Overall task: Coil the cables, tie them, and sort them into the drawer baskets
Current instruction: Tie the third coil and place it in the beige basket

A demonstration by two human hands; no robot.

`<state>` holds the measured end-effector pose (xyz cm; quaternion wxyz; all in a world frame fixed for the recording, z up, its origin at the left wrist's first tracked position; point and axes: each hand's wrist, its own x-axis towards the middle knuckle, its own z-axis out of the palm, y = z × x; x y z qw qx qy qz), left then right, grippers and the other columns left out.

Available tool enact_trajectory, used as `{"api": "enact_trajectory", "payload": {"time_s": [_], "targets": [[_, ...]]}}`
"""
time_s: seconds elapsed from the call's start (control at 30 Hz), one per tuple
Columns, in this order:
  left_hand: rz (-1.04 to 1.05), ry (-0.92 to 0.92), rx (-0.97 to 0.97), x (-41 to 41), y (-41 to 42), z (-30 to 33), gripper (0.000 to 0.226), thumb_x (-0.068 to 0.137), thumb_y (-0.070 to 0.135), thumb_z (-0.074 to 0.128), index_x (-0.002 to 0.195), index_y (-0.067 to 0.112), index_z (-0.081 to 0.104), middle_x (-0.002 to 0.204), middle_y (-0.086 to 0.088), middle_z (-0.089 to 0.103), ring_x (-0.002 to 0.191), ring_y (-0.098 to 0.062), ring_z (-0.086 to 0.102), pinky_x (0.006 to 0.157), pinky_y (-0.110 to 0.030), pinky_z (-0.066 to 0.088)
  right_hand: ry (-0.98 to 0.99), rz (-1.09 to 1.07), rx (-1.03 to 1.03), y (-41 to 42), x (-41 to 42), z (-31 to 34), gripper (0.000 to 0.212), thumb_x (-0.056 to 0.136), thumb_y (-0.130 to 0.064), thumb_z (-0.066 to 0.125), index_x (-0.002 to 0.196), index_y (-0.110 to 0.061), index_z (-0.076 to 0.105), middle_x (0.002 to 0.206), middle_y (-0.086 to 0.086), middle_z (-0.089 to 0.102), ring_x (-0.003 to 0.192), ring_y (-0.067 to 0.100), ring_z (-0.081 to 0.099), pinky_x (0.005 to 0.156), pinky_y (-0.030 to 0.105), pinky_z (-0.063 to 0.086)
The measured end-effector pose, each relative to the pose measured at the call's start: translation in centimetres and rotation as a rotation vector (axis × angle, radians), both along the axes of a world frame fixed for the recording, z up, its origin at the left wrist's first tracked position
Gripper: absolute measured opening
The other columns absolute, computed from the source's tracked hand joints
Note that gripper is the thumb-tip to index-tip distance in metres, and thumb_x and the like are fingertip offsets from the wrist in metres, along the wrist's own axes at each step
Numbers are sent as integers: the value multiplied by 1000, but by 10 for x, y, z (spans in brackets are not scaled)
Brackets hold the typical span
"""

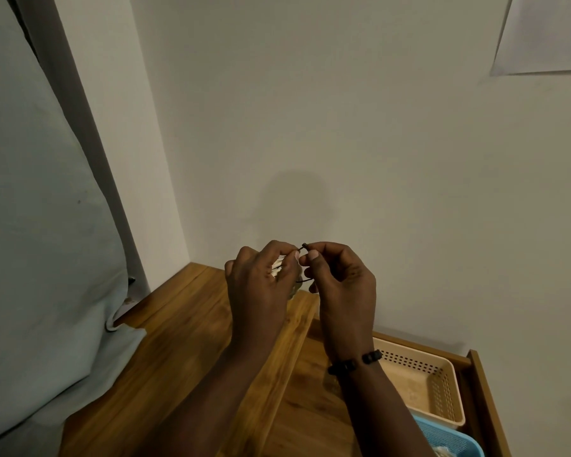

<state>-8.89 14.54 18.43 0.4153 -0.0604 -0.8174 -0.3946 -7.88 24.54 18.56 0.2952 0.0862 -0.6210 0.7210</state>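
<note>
**Tie closing on one coiled cable**

Hands meet above the table [185, 331]: the left hand [261, 285] curls round a white coiled cable [277, 267], while the right hand [340, 285] pinches a thin black tie [304, 246] at its head. Should that pinch slip, the tie could spring loose and let the coil unwind. Counted: one cable, one tie, two baskets in the drawer, a beige basket [442, 374] and a blue basket [452, 438].

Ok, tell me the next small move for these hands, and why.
Probably pull the black tie snug around the white cable bundle. The left hand grips the coiled bundle while the right hand pinches the tie's end, and the tie still loops loosely between them. The beige basket in the open drawer can wait until it is fastened.
</note>
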Motion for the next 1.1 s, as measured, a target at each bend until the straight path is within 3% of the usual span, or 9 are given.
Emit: {"api": "enact_trajectory", "payload": {"time_s": [0.27, 0.43, 0.57, 0.63, 0.8, 0.93, 1.1], "targets": [[39, 71, -40, 0, 1, -3, 25, 87, 35, 59, 101, 18, 71, 86, -6, 67, 78, -7, 42, 62, -41, 55, -23, -73, 129, -2, -6, -5, 12, 91, -15, 66, 98, -23, 71, 90, -10, 73, 82, 11, 69, 73, 32, 60], [35, 85, -57, 2, 0, -5, 25, 88, 35, 58, 101, 18, 71, 87, -5, 67, 76, -5, 41, 64, -40, 54, -88, 63, 134, 7, -7, 3, 14, 92, -15, 64, 101, -18, 74, 90, -6, 75, 80, 8, 69, 64, 19, 54], [46, 36, 1, -3, -2, -3, 27, 89, 38, 55, 103, 21, 70, 91, -4, 66, 77, 2, 41, 67, -43, 55, -126, 136, 41, 8, -5, 4, 13, 93, -15, 61, 100, -14, 73, 87, 0, 74, 73, 10, 67, 56, 18, 51], [44, 55, -15, -4, -2, -4, 26, 89, 37, 56, 102, 21, 71, 89, -4, 66, 75, -3, 40, 65, -43, 55, -118, 107, 77, 6, -5, 2, 13, 93, -15, 61, 99, -16, 73, 86, -2, 74, 74, 9, 68, 58, 17, 52], [37, 32, -12, -4, -2, -7, 32, 89, 43, 52, 104, 21, 71, 92, -4, 67, 83, -6, 42, 69, -34, 51, -90, 33, 203, 3, -8, -2, 12, 92, -19, 63, 97, -25, 72, 88, -11, 73, 82, 8, 68, 69, 23, 57], [11, -5, 34, -4, -2, -7, 36, 87, 46, 50, 105, 21, 70, 97, -3, 65, 82, 0, 42, 68, -26, 49, -82, 64, 190, 6, -9, 0, 11, 92, -16, 63, 97, -21, 72, 88, -7, 73, 79, 8, 68, 64, 17, 53], [-23, -39, 43, -4, -2, -4, 37, 88, 47, 52, 108, 20, 68, 102, -3, 66, 93, -15, 54, 66, -17, 46, -56, 86, 94, 4, -7, 1, 12, 92, -14, 63, 99, -15, 73, 89, -3, 74, 77, 11, 68, 62, 14, 51]]}}
